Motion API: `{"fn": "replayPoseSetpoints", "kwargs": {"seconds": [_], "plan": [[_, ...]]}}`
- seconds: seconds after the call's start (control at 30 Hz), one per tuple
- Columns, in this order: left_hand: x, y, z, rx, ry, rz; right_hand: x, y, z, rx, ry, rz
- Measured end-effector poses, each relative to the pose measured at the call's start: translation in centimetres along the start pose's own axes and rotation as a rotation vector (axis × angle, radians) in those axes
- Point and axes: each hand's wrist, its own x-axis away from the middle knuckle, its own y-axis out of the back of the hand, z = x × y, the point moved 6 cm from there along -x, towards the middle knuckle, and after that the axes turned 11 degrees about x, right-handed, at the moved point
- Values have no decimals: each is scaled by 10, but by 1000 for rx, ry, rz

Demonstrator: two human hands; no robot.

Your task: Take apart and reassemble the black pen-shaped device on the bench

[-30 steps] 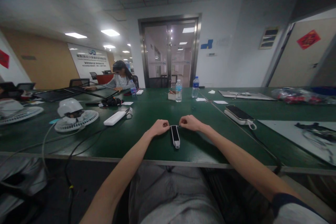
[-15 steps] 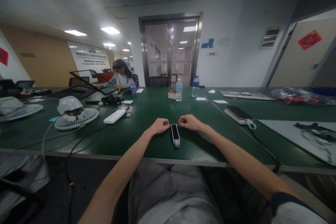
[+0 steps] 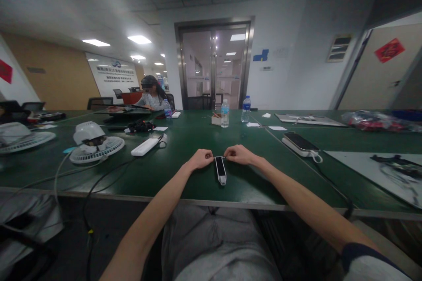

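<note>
A slim black device with a white end (image 3: 220, 169) lies lengthways on the green table (image 3: 184, 153), close to its near edge. My left hand (image 3: 200, 159) rests on the table at the device's far left corner, fingers curled into a pinch. My right hand (image 3: 239, 154) mirrors it at the far right corner, fingers also curled and pressed together. Both hands touch or nearly touch the device's far end; whether anything small sits in the pinches is hidden.
A white desk fan (image 3: 95, 142) and a white power strip (image 3: 144, 146) lie to the left, with cables trailing over the edge. A phone on a white base (image 3: 299, 142) sits to the right. Two water bottles (image 3: 224, 113) stand farther back. A person (image 3: 150, 94) works at the far left.
My hands and the device have stayed put. The person at the far left raised a flat dark panel and has laid it down again.
</note>
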Motion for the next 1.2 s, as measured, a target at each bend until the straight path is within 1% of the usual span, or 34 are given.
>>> {"fn": "replayPoseSetpoints", "kwargs": {"seconds": [0.1, 0.5, 0.77, 0.93, 1.2], "plan": [[0, 0, 0, -5, -7, -3, 0, 0, 0, -8, 3, 12], [0, 0, -1, -7, 0, 5, 1, -3, 4, -55, 46, -30], [-1, -1, 1, -22, -20, -6, 0, -8, 2, -20, 59, -40], [0, 0, -2, -26, 4, 2, 1, -7, 3, -26, 79, -72], [0, 1, -4, -13, -4, 0, -1, -9, 9, -88, 80, -143]]}}
